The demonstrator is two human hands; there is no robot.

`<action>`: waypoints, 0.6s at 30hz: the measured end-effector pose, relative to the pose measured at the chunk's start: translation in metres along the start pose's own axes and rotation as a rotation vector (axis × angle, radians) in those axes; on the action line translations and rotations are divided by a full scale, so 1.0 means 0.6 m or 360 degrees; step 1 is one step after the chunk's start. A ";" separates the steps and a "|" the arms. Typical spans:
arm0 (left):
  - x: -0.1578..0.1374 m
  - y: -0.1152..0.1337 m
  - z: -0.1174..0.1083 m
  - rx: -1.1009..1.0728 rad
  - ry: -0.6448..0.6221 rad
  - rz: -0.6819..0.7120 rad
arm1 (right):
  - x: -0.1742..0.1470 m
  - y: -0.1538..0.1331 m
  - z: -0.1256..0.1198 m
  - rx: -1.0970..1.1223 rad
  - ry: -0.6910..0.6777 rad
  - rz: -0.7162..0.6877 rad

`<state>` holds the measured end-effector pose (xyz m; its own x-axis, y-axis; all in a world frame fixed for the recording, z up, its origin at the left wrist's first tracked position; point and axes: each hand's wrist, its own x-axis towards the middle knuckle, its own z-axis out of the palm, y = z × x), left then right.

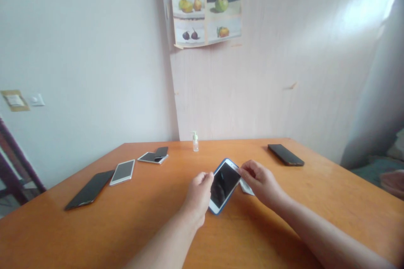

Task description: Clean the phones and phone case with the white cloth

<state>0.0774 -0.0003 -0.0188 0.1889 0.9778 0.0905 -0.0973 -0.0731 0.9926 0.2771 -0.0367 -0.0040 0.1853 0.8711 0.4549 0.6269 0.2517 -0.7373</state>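
My left hand [199, 197] is closed around the left edge of a white smartphone [223, 187] in a blue case. The phone is tilted above the table, its dark screen facing me. Its upper right corner is pinched between the thumb and fingers of my right hand [260, 180]. Below these fingers a piece of white cloth or tissue [247, 188] shows; whether it lies on the table or hangs from the hand, I cannot tell.
On the wooden table [151, 227] stand or lie a small pump bottle [195, 142], a black device [285, 154] at right, and at left a dark tablet-like device [90, 189], a white device [123, 172] and a small dark phone [161, 152] overlapping a white-framed one [147, 158].
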 end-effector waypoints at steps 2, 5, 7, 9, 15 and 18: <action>-0.001 0.002 0.001 -0.0024 0.0023 0.0003 | 0.000 -0.002 0.002 0.0119 -0.0060 0.0052; -0.003 0.005 0.002 -0.0038 0.0065 0.0019 | -0.001 -0.011 0.003 0.0371 -0.0172 0.0231; -0.004 0.005 0.002 -0.0042 0.0049 0.0023 | -0.001 -0.019 0.000 0.0481 -0.0214 0.0340; -0.003 0.004 0.002 -0.0048 0.0026 0.0022 | -0.001 -0.027 -0.005 0.0506 -0.0215 0.0380; 0.002 0.001 -0.004 -0.0074 0.0023 -0.0044 | -0.004 -0.040 -0.014 0.0513 -0.0272 0.0419; 0.004 0.000 -0.008 -0.0120 -0.0011 -0.0095 | -0.005 -0.042 -0.018 0.0488 -0.0307 0.0395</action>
<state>0.0733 0.0030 -0.0189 0.2030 0.9786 0.0324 -0.1591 0.0003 0.9873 0.2691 -0.0502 0.0187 0.1386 0.9765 0.1652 0.3222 0.1132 -0.9399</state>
